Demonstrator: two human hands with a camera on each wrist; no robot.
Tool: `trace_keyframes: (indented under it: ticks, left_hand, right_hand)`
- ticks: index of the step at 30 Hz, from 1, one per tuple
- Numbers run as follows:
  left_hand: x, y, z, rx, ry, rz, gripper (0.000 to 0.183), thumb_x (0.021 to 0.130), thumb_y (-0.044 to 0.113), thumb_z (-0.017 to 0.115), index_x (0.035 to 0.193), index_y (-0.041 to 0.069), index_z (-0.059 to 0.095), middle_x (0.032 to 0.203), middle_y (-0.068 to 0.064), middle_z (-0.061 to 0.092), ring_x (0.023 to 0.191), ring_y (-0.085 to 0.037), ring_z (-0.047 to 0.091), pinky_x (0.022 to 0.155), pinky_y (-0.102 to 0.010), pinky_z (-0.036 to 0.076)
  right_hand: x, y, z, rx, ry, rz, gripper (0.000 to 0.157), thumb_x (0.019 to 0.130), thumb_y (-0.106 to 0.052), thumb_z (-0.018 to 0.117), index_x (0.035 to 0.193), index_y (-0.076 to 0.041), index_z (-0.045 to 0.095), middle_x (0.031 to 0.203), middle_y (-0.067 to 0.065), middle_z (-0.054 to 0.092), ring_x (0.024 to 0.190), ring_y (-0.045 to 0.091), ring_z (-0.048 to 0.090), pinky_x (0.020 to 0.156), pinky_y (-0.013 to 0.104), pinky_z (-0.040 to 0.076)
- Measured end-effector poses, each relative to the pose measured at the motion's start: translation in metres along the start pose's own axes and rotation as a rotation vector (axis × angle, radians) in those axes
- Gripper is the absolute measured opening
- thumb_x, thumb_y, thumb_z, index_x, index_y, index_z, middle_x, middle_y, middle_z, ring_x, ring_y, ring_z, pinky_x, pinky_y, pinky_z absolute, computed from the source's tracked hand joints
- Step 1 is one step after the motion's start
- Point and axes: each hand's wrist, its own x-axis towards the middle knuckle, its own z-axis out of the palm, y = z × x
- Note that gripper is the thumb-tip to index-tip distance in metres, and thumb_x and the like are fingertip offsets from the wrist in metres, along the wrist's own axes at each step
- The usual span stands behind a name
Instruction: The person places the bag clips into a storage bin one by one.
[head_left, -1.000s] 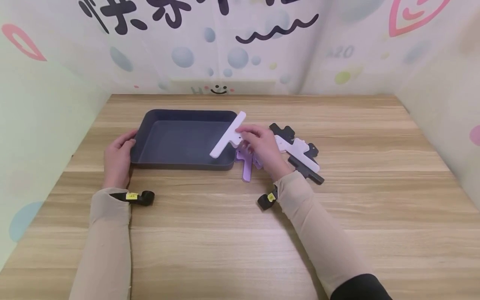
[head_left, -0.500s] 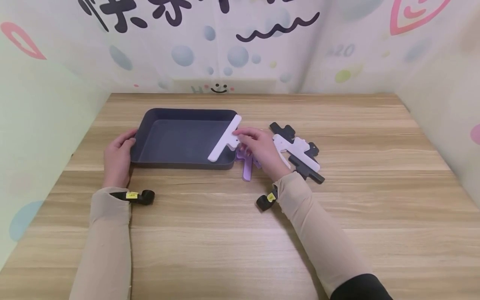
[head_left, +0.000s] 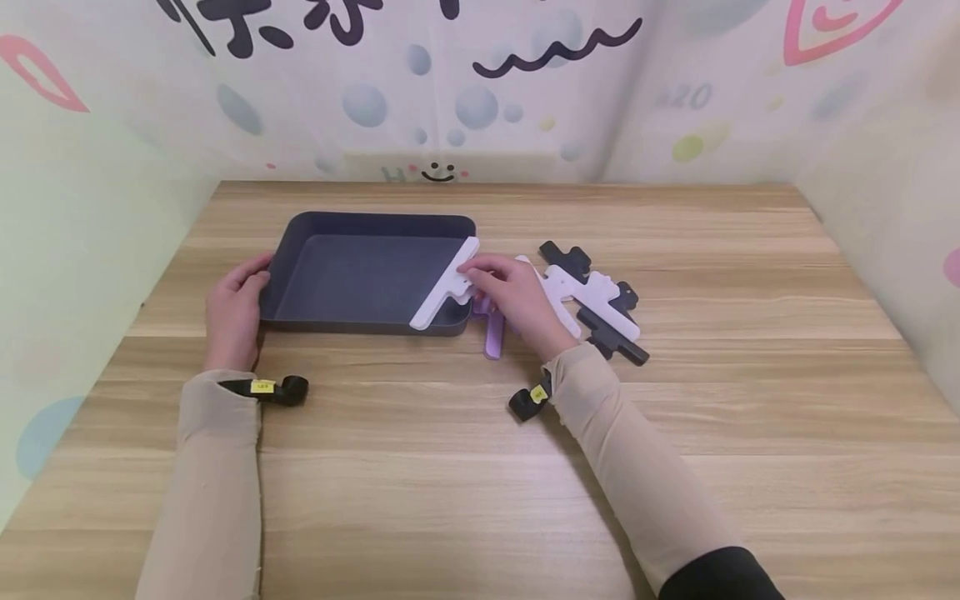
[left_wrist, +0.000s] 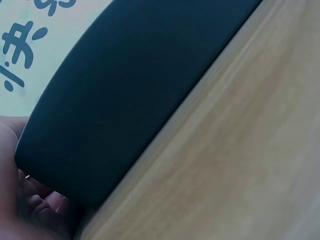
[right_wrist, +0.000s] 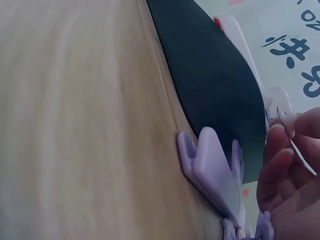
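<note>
My left hand (head_left: 232, 321) grips the left wall of a dark rectangular tray (head_left: 337, 271); in the left wrist view its fingers curl at the tray's corner (left_wrist: 75, 165). At the tray's right end, my right hand (head_left: 517, 296) pinches a white bag clip (head_left: 441, 292) by its handle. The clip's long bar slants over the right rim and covers part of the tray's inside. Its metal spring shows in the right wrist view, close to the fingertips (right_wrist: 277, 137). Under the right hand, beside the tray, lie purple bag clips (head_left: 493, 337), partly hidden by it.
Right of my right hand lies a loose heap of bag clips, with a white clip (head_left: 603, 304) across black clips (head_left: 615, 335). Another black clip (head_left: 566, 260) is at the heap's back. A printed wall sheet (head_left: 517, 125) stands behind the wooden table (head_left: 420, 467).
My right hand has moved slightly left and lower with the white bag clip, bringing its bar down toward the tray's right rim. My left hand keeps its grip on the tray.
</note>
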Motion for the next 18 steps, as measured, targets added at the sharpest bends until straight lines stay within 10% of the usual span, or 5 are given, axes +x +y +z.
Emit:
trace_keyframes:
  ticks: [18]
  left_hand:
    - [-0.0006,0.0015,0.0004,0.008,0.003,-0.006,0.032,0.091,0.022,0.051,0.121,0.013,0.058,0.127,0.001,0.050,0.117,-0.008,0.038,0.097,-0.018,0.027]
  right_hand:
    - [0.0001,-0.0048,0.0037,-0.120,-0.002,0.016,0.021,0.083,-0.039,0.061,0.095,-0.024,0.066,0.083,-0.002,0.062,0.070,0.019,0.057,0.064,0.031,0.046]
